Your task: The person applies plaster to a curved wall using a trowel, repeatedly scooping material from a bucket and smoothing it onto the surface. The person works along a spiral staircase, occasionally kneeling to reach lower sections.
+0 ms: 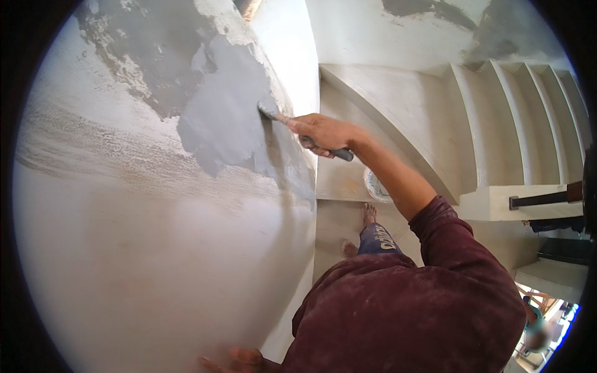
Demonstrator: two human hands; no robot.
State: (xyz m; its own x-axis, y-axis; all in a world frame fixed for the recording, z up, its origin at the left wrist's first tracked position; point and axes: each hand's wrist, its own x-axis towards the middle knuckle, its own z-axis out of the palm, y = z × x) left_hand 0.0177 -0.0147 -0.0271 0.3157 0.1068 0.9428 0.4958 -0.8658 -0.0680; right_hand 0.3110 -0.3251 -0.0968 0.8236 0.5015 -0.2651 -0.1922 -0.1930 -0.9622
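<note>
My right hand (320, 133) grips a trowel (270, 112) by its dark handle, its blade against wet grey plaster (217, 112) on the upper part of the white wall (124, 248) at my left. The plaster has ragged edges over rough whitish patches, with a smoother unplastered surface below. My left hand (233, 360) is low at the bottom edge, beside that wall; its fingers are blurred, so whether they are closed is unclear. A round pail (376, 185), partly hidden by my right forearm, stands on the step by my bare feet.
Curved stair treads (460, 130) rise to the right beside a far wall (410, 37) with grey patches. A pale ledge (485, 204) with a dark metal bar (538, 199) juts at the right. A person (536, 329) is partly visible below at the lower right.
</note>
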